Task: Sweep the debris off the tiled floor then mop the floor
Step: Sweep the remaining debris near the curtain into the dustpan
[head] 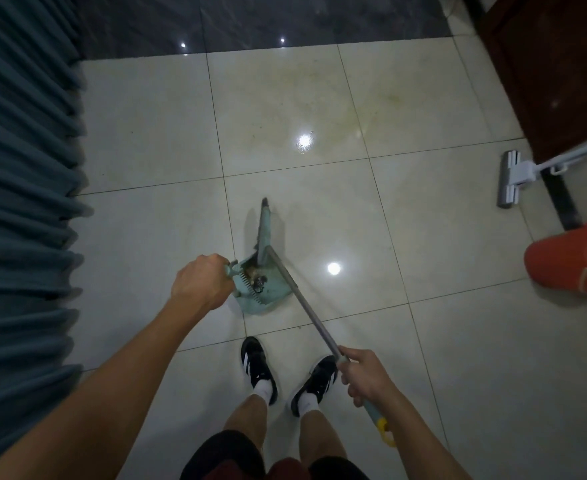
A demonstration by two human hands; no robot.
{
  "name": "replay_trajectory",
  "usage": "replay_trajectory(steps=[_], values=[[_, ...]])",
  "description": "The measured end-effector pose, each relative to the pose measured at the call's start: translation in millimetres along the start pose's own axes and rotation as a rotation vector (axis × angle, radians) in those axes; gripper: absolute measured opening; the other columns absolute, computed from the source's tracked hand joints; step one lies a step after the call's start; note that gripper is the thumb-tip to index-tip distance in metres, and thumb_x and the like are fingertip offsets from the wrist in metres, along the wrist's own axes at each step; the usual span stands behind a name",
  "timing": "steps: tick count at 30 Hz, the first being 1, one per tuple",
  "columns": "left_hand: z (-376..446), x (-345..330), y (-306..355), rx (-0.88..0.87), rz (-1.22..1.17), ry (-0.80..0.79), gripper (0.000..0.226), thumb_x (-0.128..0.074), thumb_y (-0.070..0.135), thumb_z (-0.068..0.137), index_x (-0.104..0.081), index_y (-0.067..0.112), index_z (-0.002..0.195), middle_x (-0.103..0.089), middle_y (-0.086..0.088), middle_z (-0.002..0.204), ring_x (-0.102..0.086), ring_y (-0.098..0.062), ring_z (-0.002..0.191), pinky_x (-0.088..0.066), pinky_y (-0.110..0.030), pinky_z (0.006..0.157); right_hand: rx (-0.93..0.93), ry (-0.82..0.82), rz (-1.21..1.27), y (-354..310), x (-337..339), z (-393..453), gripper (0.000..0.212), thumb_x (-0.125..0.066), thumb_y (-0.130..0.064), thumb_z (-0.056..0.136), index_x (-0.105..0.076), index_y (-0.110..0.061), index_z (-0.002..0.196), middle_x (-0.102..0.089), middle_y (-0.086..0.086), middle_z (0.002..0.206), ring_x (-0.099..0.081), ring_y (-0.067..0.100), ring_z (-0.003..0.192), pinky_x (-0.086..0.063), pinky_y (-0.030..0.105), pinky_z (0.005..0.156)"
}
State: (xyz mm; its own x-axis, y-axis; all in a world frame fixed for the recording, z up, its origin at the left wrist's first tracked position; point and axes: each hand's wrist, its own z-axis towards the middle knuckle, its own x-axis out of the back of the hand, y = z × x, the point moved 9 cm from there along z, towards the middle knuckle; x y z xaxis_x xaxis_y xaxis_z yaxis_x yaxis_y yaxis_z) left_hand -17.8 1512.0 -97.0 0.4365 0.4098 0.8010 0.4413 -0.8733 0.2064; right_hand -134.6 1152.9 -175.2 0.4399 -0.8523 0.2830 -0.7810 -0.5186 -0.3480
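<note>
A teal dustpan [271, 299] stands on the pale tiled floor [389, 220] just ahead of my feet. My left hand [200, 284] grips its short handle. Brown and dark debris [255, 276] lies inside the pan by the comb teeth. A teal broom head [265, 233] is set with its bristles at the pan's mouth, and its grey pole [305, 306] runs back to my right hand [364, 374], which grips the pole near its teal and yellow end. A white flat mop [513, 176] lies on the floor at the right.
Blue-grey pleated curtains [18, 202] hang along the left. A dark wooden cabinet [558, 74] stands at the upper right. An orange bucket [572, 259] sits at the right edge. Dark tiles [267, 22] begin at the far side. A yellowish stain [347, 98] marks the tiles ahead.
</note>
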Motion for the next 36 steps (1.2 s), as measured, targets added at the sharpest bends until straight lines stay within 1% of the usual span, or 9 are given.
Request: replay_trajectory(steps=[3,5,7,9,13,18,21,28,36], values=[[0.0,7.0,-15.4,0.013,0.002,-0.002,0.014,-0.066,0.026,0.09,-0.074,0.019,0.099,-0.068,-0.003,0.084,-0.064,-0.024,0.073,-0.057,-0.035,0.071,0.051,0.087,-0.053,-0.3,3.8,-2.1,0.042,-0.047,-0.015,0.099,-0.054,-0.024,0.14,-0.056,0.009,0.068,-0.041,0.013,0.041,-0.036,0.024,0.041],[1.7,11.9,-25.1,0.024,0.01,0.006,0.017,-0.068,0.028,0.09,-0.074,0.019,0.104,-0.067,-0.003,0.086,-0.063,-0.025,0.074,-0.054,-0.034,0.07,0.09,0.153,-0.148,-7.8,8.4,2.2,0.044,-0.048,-0.015,0.099,-0.053,-0.022,0.142,-0.064,0.009,0.085,-0.05,0.013,0.048,-0.042,0.023,0.042],[1.5,13.9,-31.9,0.03,0.026,0.005,0.021,-0.068,0.028,0.091,-0.074,0.019,0.11,-0.066,-0.003,0.088,-0.062,-0.025,0.076,-0.051,-0.033,0.068,0.162,0.191,-0.307,-22.0,9.7,8.1,0.047,-0.048,-0.013,0.098,-0.049,-0.016,0.144,-0.068,0.013,0.109,-0.063,0.019,0.068,-0.055,0.027,0.059],[0.0,12.1,-35.9,0.036,0.051,-0.003,0.022,-0.067,0.026,0.09,-0.073,0.02,0.11,-0.066,-0.003,0.09,-0.062,-0.025,0.077,-0.052,-0.033,0.069,0.206,0.205,-0.488,-32.7,6.2,18.1,0.047,-0.048,-0.012,0.097,-0.048,-0.012,0.145,-0.068,0.015,0.114,-0.067,0.025,0.087,-0.058,0.031,0.079],[-1.9,5.0,-33.7,0.026,0.064,-0.007,0.019,-0.063,0.019,0.085,-0.074,0.02,0.101,-0.068,-0.005,0.087,-0.065,-0.027,0.075,-0.059,-0.037,0.073,0.162,0.177,-0.671,-37.6,-12.5,36.3,0.048,-0.048,-0.011,0.096,-0.045,-0.009,0.144,-0.067,0.015,0.113,-0.067,0.026,0.094,-0.056,0.029,0.081],[-1.9,4.7,-31.0,0.023,0.044,0.01,0.013,-0.063,0.02,0.083,-0.072,0.022,0.092,-0.067,-0.005,0.084,-0.064,-0.028,0.074,-0.057,-0.035,0.07,0.053,-0.007,-0.416,-21.4,-53.1,25.6,0.052,-0.047,-0.007,0.094,-0.046,-0.009,0.146,-0.066,0.012,0.105,-0.057,0.018,0.068,-0.049,0.021,0.058],[-2.6,6.9,-30.8,0.023,0.05,0.019,0.008,-0.063,0.02,0.084,-0.07,0.023,0.088,-0.066,-0.004,0.08,-0.063,-0.027,0.071,-0.055,-0.034,0.068,-0.056,-0.048,-0.07,-12.7,-59.3,6.4,0.049,-0.049,-0.005,0.096,-0.047,-0.01,0.145,-0.057,0.009,0.067,-0.041,0.013,0.041,-0.035,0.02,0.038],[-4.5,14.1,7.1,-0.046,0.08,0.027,0.009,-0.065,0.024,0.083,-0.071,0.022,0.088,-0.068,-0.005,0.083,-0.066,-0.029,0.073,-0.058,-0.035,0.07,0.001,0.025,0.12,-31.1,-9.1,-20.1,0.044,-0.051,-0.008,0.095,-0.055,-0.015,0.138,-0.055,0.01,0.061,-0.043,0.017,0.044,-0.036,0.023,0.039],[0.7,47.1,135.7,-0.18,0.148,0.085,0.013,-0.064,0.023,0.081,-0.072,0.022,0.091,-0.068,-0.004,0.081,-0.066,-0.028,0.072,-0.059,-0.036,0.073,0.053,0.174,0.311,-32.9,111.0,-25.4,0.038,-0.055,-0.005,0.092,-0.06,-0.014,0.128,-0.055,0.01,0.064,-0.047,0.019,0.051,-0.039,0.027,0.045]])
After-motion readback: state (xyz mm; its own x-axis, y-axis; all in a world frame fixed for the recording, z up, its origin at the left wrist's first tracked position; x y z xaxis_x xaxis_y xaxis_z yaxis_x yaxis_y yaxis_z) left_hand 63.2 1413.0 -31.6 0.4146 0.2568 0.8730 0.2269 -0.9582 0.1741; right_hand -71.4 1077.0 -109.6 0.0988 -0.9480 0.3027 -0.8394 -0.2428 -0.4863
